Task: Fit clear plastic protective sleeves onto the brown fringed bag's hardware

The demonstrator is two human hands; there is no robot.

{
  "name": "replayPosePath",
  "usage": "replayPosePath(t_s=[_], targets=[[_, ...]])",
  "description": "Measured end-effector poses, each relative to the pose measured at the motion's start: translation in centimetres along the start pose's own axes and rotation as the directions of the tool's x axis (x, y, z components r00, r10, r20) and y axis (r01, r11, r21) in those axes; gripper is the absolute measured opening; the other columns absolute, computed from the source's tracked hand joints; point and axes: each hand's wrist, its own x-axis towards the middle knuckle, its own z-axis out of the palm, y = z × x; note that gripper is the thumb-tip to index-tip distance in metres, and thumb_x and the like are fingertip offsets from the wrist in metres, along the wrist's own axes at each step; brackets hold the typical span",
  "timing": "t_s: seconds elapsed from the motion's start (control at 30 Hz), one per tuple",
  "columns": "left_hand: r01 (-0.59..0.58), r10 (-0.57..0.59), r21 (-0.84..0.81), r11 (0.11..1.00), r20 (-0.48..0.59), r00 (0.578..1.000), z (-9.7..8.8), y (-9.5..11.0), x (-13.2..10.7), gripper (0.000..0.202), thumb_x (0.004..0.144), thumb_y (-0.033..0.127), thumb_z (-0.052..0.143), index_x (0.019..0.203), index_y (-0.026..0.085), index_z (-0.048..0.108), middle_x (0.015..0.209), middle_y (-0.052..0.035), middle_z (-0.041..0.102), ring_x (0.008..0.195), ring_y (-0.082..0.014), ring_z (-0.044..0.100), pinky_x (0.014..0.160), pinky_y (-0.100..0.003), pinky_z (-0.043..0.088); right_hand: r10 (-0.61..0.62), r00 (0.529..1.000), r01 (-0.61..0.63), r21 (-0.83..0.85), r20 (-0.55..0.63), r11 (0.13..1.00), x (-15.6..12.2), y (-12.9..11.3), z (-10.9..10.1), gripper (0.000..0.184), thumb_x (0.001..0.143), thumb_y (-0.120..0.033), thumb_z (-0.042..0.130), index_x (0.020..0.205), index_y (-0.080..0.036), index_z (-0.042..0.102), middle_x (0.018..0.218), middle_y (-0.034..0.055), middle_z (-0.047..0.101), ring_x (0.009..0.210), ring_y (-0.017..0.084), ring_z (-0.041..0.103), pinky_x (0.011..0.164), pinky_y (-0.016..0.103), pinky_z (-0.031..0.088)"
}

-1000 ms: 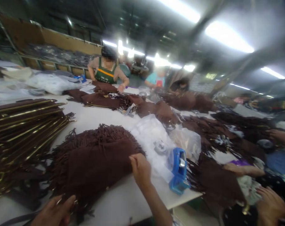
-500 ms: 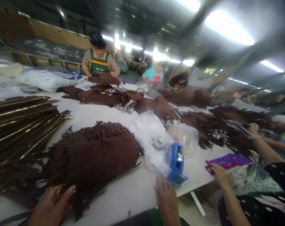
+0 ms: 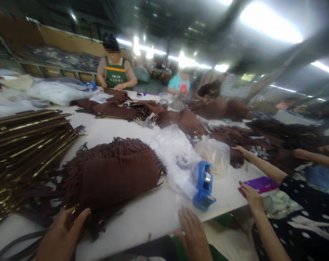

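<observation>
A brown fringed bag (image 3: 118, 181) lies on the white table in front of me, its fringe spread along the far and left sides. My left hand (image 3: 62, 232) is closed at the bag's near left corner, thumb uppermost; its other fingertips are partly hidden. Palm down and fingers extended, my right hand (image 3: 193, 232) rests at the table's near edge, holding nothing. Beyond it stands a blue tape dispenser (image 3: 204, 186). A pale tape roll (image 3: 183, 160) lies on white plastic wrapping (image 3: 168, 145).
Gold-trimmed brown pieces (image 3: 31, 141) are stacked at the left. A co-worker's hand (image 3: 251, 195) touches a purple packet (image 3: 258, 185) at the right; the other arm reaches across the table. More brown goods (image 3: 186, 121) cover the far side, where other people work.
The co-worker at the right has brought an arm leftward over the table to a brown piece. Across the table, a person's hands and brown piece have lowered. My hands have barely moved.
</observation>
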Motion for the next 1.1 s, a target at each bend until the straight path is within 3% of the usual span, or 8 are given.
replayPosePath(t_s=[0.13,0.27,0.43,0.53,0.67,0.77,0.83,1.1], targets=[[0.097,-0.099,0.024,0.995,0.076,0.992,-0.8,1.1,-0.8,0.055,0.080,0.067,0.044,0.109,0.022,0.053,0.102,-0.0111,0.069,0.098,-0.0355,0.065,0.084,-0.044,0.049,-0.056,0.991,0.070,0.113,-0.119,0.991,-1.0,0.0,0.0,0.038,0.091,-0.009,0.041,0.123,-0.020,0.060,0.123,0.0061,0.067,0.111,0.024,0.060,0.095,0.038,0.044],[0.069,-0.069,0.010,0.998,0.015,0.997,-1.4,1.5,-1.6,0.055,0.081,0.064,0.043,0.111,0.019,0.053,0.108,-0.0132,0.065,0.102,-0.0357,0.062,0.091,-0.048,0.048,0.156,0.982,-0.105,0.368,-0.110,0.924,-0.4,-0.6,-1.3,0.035,0.092,-0.010,0.039,0.109,-0.024,0.066,0.103,0.0033,0.074,0.092,0.021,0.067,0.085,0.032,0.048],[-0.340,0.317,-0.038,0.940,-0.271,0.909,-1.1,3.7,-4.6,0.046,0.087,0.051,0.043,0.117,0.016,0.053,0.125,-0.0146,0.055,0.121,-0.0321,0.049,0.109,-0.048,0.034,0.480,0.797,-0.574,0.707,0.367,0.412,4.4,-2.0,-5.9,0.026,0.090,-0.041,0.052,0.077,-0.021,0.063,0.072,0.0002,0.067,0.068,0.018,0.061,0.062,0.025,0.047],[-0.367,0.390,-0.340,0.866,-0.001,0.921,0.1,6.3,-7.2,0.039,0.089,0.043,0.050,0.123,0.023,0.053,0.130,-0.0092,0.055,0.121,-0.0268,0.049,0.107,-0.044,0.036,0.312,0.777,-0.611,0.776,0.547,0.160,7.7,-3.7,-8.3,0.034,0.085,-0.049,0.056,0.067,-0.019,0.058,0.062,-0.0012,0.060,0.057,0.014,0.052,0.054,0.024,0.040],[-0.053,0.491,-0.734,0.677,0.397,0.776,1.8,8.7,-9.2,0.057,0.076,0.035,0.073,0.129,0.026,0.054,0.136,-0.0078,0.053,0.125,-0.0265,0.046,0.104,-0.038,0.037,0.046,0.803,-0.596,0.803,0.595,0.010,10.3,-7.0,-9.7,0.034,0.081,-0.049,0.061,0.067,-0.019,0.056,0.057,-0.0028,0.057,0.053,0.012,0.046,0.052,0.023,0.034],[0.300,0.425,-0.780,0.549,0.570,0.703,2.6,8.3,-10.1,0.043,0.065,0.032,0.081,0.102,0.017,0.067,0.092,-0.0055,0.069,0.086,-0.0206,0.061,0.078,-0.030,0.045,-0.034,0.822,-0.569,0.823,0.569,0.013,10.9,-8.9,-10.1,0.035,0.081,-0.049,0.062,0.065,-0.019,0.055,0.056,-0.0032,0.055,0.055,0.012,0.046,0.053,0.023,0.034],[0.413,0.355,-0.769,0.488,0.607,0.711,3.0,7.1,-10.7,0.033,0.061,0.034,0.082,0.079,0.013,0.064,0.068,-0.0005,0.063,0.062,-0.0136,0.053,0.061,-0.024,0.038,-0.035,0.828,-0.556,0.827,0.560,0.083,11.0,-9.6,-10.1,0.036,0.084,-0.049,0.059,0.064,-0.019,0.056,0.055,-0.0039,0.052,0.055,0.012,0.046,0.053,0.023,0.034],[0.310,0.166,-0.717,0.624,0.509,0.844,4.1,2.9,-10.9,0.025,0.067,0.036,0.072,0.070,0.014,0.060,0.060,0.0033,0.052,0.055,-0.0111,0.040,0.053,-0.023,0.027,-0.093,0.802,-0.567,0.800,0.590,0.196,11.1,-11.0,-8.6,0.032,0.087,-0.050,0.050,0.077,-0.020,0.059,0.068,0.0000,0.066,0.053,0.013,0.051,0.052,0.024,0.039]])
